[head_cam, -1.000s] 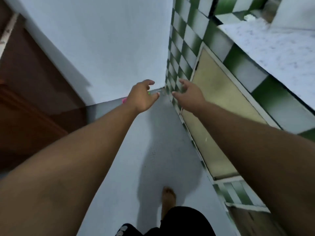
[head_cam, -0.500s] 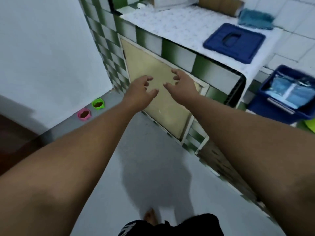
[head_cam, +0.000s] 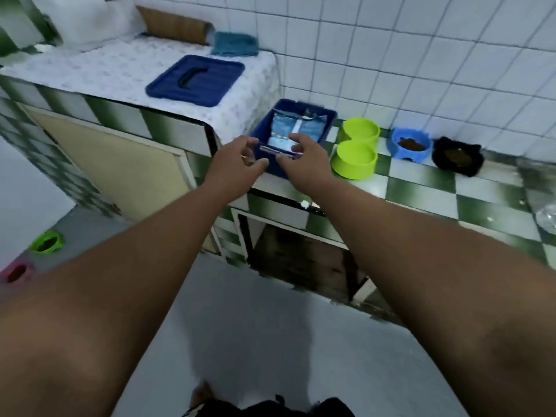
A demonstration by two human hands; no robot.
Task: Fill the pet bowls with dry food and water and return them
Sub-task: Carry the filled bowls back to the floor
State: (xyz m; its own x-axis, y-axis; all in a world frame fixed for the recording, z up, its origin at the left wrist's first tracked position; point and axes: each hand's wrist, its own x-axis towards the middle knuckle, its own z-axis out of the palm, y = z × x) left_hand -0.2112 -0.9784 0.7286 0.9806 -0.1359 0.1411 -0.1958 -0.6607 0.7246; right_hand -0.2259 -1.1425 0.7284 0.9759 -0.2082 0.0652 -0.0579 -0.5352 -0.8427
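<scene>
Blue bowl [head_cam: 411, 145] (kibble inside) now appears on the counter [head_cam: 421, 188].

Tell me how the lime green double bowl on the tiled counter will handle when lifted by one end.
The lime green double bowl looks like one moulded plastic piece, so probably stiff, not floppy. Both wells appear empty, so likely light. Its flared base on the tiled counter suggests it would slide rather than tip.

We find the bin [head_cam: 329, 123], a bag [head_cam: 298, 124] inside it, on the low bench [head_cam: 421, 191]. Right of it stand a double bowl [head_cam: 356, 147], a kibble bowl [head_cam: 410, 144], then an end bowl [head_cam: 457, 156]. The lid [head_cam: 195, 81] lies on the higher bench [head_cam: 105, 70], to the left. Far left on the floor [head_cam: 270, 326] sit a far bowl [head_cam: 46, 242] and a near bowl [head_cam: 16, 273].
</scene>
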